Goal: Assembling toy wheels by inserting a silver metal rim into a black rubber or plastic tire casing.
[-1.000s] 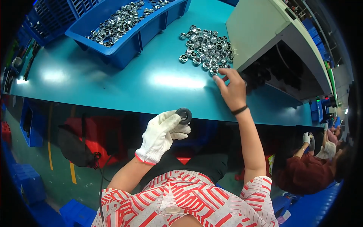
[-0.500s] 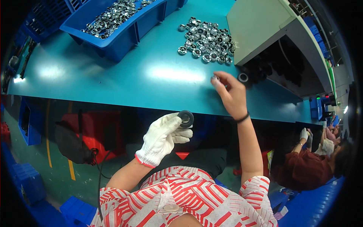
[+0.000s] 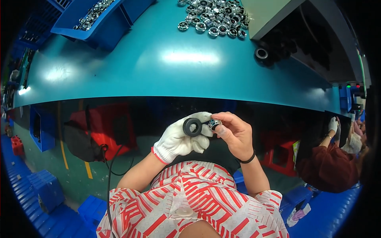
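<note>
My left hand (image 3: 180, 139), in a white knit glove, grips a black ring (image 3: 192, 127) with its round opening turned toward me. Right beside it, my bare right hand (image 3: 235, 137) pinches a small shiny metal wheel (image 3: 215, 124) between thumb and fingertips. The wheel and the ring are close together, with a small gap between them. Both hands are over my lap, in front of the table's near edge. A heap of similar silver wheels (image 3: 214, 18) lies on the teal table (image 3: 131, 79).
A blue bin (image 3: 115, 27) of metal pieces stands at the table's far left. Black rings (image 3: 261, 54) lie by a pale housing (image 3: 270, 16) at the right. Below are a red stool (image 3: 107, 127) and blue crates (image 3: 45, 190). A co-worker (image 3: 329, 168) sits at far right.
My right hand has come back from the table with the metal wheel to beside my left hand. The black ring has turned to face me more. The view has tilted lower.
</note>
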`<state>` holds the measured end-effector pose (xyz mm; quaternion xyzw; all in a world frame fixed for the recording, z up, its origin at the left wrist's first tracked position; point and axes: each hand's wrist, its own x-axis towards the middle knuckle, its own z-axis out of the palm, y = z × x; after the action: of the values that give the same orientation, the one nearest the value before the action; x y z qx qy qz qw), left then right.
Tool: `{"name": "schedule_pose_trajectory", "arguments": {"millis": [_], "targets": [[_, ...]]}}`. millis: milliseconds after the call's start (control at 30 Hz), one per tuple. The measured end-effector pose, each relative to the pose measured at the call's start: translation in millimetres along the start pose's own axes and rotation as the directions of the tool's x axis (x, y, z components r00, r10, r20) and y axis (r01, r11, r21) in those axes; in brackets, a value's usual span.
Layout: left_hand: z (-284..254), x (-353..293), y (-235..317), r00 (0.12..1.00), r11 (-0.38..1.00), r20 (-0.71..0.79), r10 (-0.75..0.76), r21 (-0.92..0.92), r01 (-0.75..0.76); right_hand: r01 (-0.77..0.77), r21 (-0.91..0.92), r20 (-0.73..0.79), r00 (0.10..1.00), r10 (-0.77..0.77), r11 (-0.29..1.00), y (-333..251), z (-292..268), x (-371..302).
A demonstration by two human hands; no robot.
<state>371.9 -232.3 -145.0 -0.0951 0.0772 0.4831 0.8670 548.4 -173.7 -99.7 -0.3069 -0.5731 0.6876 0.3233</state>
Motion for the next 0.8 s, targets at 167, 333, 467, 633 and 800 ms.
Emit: {"name": "schedule_pose_trajectory", "arguments": {"millis": [167,333,467,633,800], "targets": [[-1.6,5.5,-4.1,0.997,0.996,-0.044,0.065,0.058,-0.063,0.025,-0.016,-0.047,0.999,-0.026,1.0,8.5,-4.5,-1.1],[-2.0,7.8,-9.2,0.984,0.978,-0.105,0.144,0.166,-0.125,0.059,-0.148,-0.1,0.992,-0.074,0.987,11.3,-6.2,-2.6],[-11.5,7.0,-11.3,0.987,0.974,-0.08,0.141,0.191,-0.124,0.161,-0.283,-0.037,0.983,-0.178,0.946,11.8,-0.9,-0.2],[-15.7,8.2,-14.2,0.969,0.968,-0.151,0.197,0.189,-0.168,0.262,-0.446,0.036,0.961,-0.275,0.856,11.6,5.3,1.6],[-13.6,10.3,-10.8,0.956,0.961,-0.188,0.224,0.203,-0.186,0.202,-0.463,-0.018,0.971,-0.237,0.863,11.7,6.4,1.3]]}}
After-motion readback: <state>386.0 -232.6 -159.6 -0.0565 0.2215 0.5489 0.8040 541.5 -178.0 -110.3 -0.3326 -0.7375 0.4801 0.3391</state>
